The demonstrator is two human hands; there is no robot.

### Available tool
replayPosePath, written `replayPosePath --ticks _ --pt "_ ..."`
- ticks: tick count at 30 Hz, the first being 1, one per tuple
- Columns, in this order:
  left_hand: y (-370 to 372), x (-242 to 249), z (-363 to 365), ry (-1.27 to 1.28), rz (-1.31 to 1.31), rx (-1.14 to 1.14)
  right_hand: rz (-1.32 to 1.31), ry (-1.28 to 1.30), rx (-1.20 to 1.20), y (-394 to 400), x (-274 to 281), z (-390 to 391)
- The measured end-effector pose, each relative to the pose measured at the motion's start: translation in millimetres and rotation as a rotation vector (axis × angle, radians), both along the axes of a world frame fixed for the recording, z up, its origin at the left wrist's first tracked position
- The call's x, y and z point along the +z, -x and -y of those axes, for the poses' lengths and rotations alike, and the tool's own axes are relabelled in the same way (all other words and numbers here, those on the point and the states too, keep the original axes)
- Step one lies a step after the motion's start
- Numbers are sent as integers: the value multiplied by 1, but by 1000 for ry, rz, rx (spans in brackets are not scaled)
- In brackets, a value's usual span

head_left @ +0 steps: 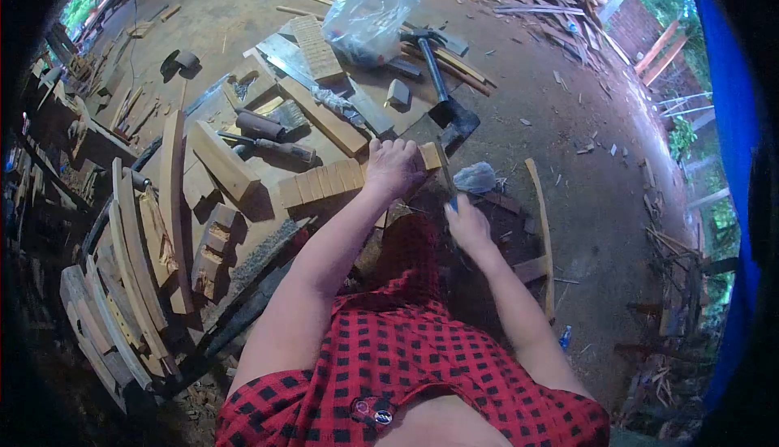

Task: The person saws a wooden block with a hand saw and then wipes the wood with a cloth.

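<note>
A squared wooden block [324,183], marked by several crosswise lines, lies across the work surface in front of me. My left hand [395,168] presses down on it near its right end, fingers wrapped over the top. My right hand [468,225], just right of the block and nearer to me, is closed on a blue-handled saw. The thin saw blade [445,173] runs up from that hand along the block's right end face. Beside the blade lies a crumpled clear plastic bag [475,177].
A dark hammer [435,74] lies beyond the block, beside a filled plastic bag [369,25]. Chisel-like tools [280,148] and a notched wood piece [215,248] are to the left. Long curved strips [134,260] lean at far left. Wood scraps litter the floor [584,228].
</note>
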State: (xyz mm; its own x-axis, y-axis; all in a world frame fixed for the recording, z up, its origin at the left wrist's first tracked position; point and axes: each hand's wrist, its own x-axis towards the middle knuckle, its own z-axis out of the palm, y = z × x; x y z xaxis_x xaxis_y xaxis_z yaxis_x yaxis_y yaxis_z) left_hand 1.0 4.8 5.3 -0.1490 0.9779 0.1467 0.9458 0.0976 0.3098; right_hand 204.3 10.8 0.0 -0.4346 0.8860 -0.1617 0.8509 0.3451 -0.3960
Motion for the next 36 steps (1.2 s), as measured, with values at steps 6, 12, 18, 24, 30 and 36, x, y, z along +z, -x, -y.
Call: replayPosePath --ticks 6,12,18,24,30,36 --pt "1 -7 2 -21 -48 18 -38 -36 1 20 -6 -19" --pt "1 -16 0 -180 -19 -1 19 88 -6 -49 0 52" --pt "0 -10 0 -49 -38 9 -115 3 23 18 -9 -26" --pt "1 -7 2 -45 -22 -8 -70 73 -28 -2 -1 0" --pt "1 -5 0 -30 -30 -12 -17 142 -62 -39 0 40" --pt "-2 -1 1 -4 -31 31 -98 -31 18 25 -16 -40"
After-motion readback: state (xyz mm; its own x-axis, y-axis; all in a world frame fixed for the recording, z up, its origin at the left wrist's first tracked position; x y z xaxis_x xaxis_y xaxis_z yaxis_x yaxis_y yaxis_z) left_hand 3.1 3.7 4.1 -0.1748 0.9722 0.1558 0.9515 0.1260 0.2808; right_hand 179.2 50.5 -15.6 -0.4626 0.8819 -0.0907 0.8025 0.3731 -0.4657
